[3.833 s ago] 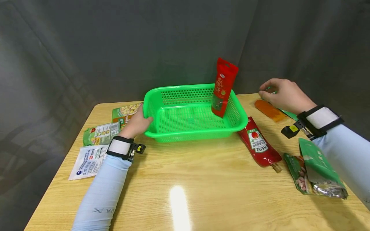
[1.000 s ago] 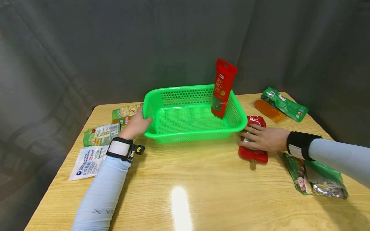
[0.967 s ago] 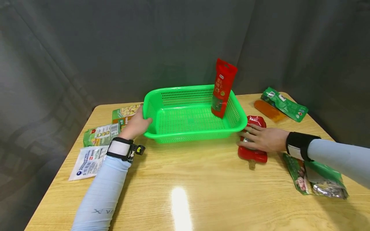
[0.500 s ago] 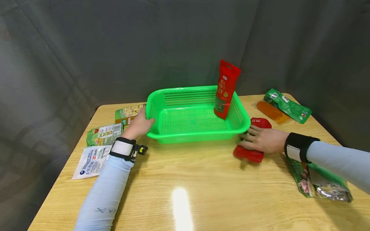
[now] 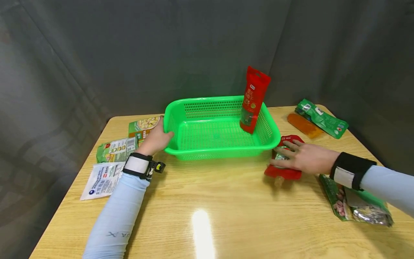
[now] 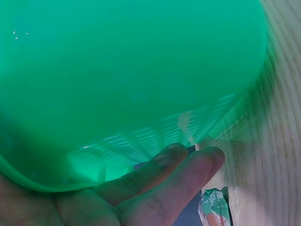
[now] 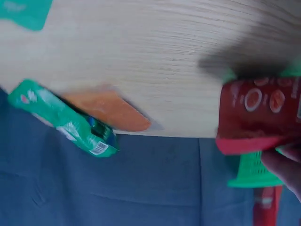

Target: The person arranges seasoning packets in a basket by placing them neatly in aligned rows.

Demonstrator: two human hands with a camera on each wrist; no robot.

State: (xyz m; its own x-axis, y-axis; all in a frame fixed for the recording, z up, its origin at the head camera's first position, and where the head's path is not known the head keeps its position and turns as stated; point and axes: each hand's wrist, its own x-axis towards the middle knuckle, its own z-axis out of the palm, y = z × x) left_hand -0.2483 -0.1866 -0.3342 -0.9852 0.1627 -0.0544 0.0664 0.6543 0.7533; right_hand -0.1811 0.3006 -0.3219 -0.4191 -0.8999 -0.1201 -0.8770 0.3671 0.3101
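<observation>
At the left end of the green plastic basket (image 5: 216, 153), my left hand (image 5: 157, 138) grips the rim, thumb inside and fingers along the outer wall. The left wrist view shows its fingers under the basket wall (image 6: 131, 70). My right hand (image 5: 305, 157) holds a red Heinz ketchup pouch (image 5: 284, 175) beside the basket's right end, spout toward the front. In the right wrist view the pouch (image 7: 258, 110) is raised over the table, with its shadow below. A tall red snack packet (image 5: 254, 95) leans upright in the basket's right end.
Behind the right hand lie an orange packet (image 5: 304, 125) and a green pouch (image 5: 326, 120). Green and silver packets (image 5: 368, 210) lie under the right forearm. Left of the basket are a nut-print packet (image 5: 143, 126), a green packet (image 5: 117, 149) and a white packet (image 5: 101, 180).
My right hand came from the back-right packets to the ketchup pouch, turned it and has now lifted it slightly. My left hand stays on the basket rim.
</observation>
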